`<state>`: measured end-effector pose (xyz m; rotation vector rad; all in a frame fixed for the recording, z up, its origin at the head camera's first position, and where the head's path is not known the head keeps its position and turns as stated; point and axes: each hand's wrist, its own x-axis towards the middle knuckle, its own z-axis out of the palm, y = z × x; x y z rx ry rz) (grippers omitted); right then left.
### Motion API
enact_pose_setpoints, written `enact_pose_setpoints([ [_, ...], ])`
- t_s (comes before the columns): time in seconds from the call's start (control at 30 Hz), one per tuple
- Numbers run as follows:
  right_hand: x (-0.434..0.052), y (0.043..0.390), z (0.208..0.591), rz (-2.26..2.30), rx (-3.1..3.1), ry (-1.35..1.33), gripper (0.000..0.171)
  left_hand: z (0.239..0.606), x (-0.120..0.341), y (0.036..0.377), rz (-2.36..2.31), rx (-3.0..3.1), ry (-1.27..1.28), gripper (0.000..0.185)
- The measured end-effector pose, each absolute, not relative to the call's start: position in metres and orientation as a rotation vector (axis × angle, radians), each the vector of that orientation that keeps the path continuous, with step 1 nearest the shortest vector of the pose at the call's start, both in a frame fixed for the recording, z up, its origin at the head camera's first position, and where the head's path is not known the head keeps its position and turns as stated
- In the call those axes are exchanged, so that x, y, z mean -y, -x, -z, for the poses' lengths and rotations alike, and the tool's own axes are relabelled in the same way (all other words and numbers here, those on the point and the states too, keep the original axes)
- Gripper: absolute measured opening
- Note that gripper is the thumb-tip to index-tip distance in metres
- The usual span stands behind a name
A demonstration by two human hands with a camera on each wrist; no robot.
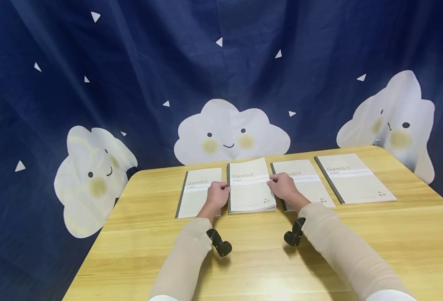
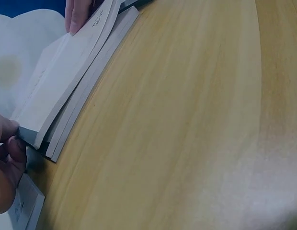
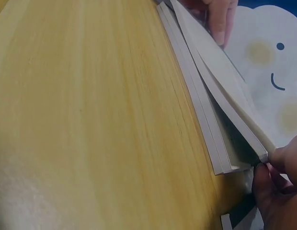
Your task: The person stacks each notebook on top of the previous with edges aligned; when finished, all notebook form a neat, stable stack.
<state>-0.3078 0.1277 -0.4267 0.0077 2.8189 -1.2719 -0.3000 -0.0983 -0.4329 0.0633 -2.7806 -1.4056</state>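
Observation:
A cream notebook (image 1: 250, 192) marked "Gambit", with a dark spine, lies on top of a small stack, second from the left. My left hand (image 1: 217, 195) pinches its spine edge between thumb and fingers, as the left wrist view shows of the top notebook (image 2: 57, 81). On the opposite edge, my right hand (image 3: 282, 184) grips the same notebook (image 3: 225, 91) with thumb and fingers. That edge is raised, leaving a wedge-shaped gap above the lower notebooks (image 3: 196, 100). The spine side sits lower, close to the stack.
Matching notebooks lie at the far left (image 1: 195, 198), just right of the stack (image 1: 308, 190), and at the far right (image 1: 357, 179). They rest near the back of the wooden table (image 1: 251, 259). A dark blue curtain (image 1: 150, 50) with cloud faces hangs behind.

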Motion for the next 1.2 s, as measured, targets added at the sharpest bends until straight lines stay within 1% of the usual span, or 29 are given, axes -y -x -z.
enact_pose_setpoints([
  [0.1,-0.127,0.309,0.426,1.206,-2.856,0.028,0.039,0.430,0.098,0.300,1.375,2.789,-0.063,0.020],
  [0.2,-0.126,0.308,0.424,1.169,-2.861,0.059,0.039,0.427,0.097,0.300,1.349,2.807,-0.072,0.024],
  [0.33,-0.126,0.308,0.422,1.116,-2.893,0.102,0.038,0.426,0.097,0.300,1.309,2.831,-0.072,0.024],
  [0.37,-0.126,0.308,0.422,1.099,-2.906,0.115,0.036,0.425,0.097,0.300,1.305,2.837,-0.076,0.024],
  [0.5,-0.124,0.310,0.423,1.041,-2.947,0.149,0.019,0.425,0.096,0.301,1.281,2.853,-0.070,0.022],
  [0.53,-0.124,0.310,0.423,1.025,-2.955,0.161,0.017,0.424,0.096,0.301,1.273,2.857,-0.072,0.023],
  [0.67,-0.122,0.310,0.423,0.990,-2.970,0.167,0.031,0.423,0.095,0.300,1.247,2.877,-0.073,0.024],
  [0.8,-0.121,0.308,0.423,0.993,-2.977,0.159,0.036,0.423,0.096,0.299,1.242,2.883,-0.077,0.025],
  [0.83,-0.122,0.307,0.423,0.997,-2.978,0.159,0.036,0.423,0.097,0.299,1.248,2.881,-0.078,0.025],
  [0.93,-0.122,0.305,0.423,1.007,-2.998,0.174,0.023,0.424,0.098,0.298,1.281,2.865,-0.089,0.023],
  [1.0,-0.123,0.303,0.423,1.023,-2.993,0.179,0.021,0.425,0.099,0.297,1.303,2.848,-0.088,0.021],
  [1.1,-0.125,0.301,0.423,1.050,-2.971,0.174,0.033,0.427,0.100,0.296,1.338,2.822,-0.072,0.022],
  [1.2,-0.127,0.298,0.422,1.091,-2.943,0.147,0.043,0.427,0.103,0.293,1.378,2.797,-0.069,0.028],
])
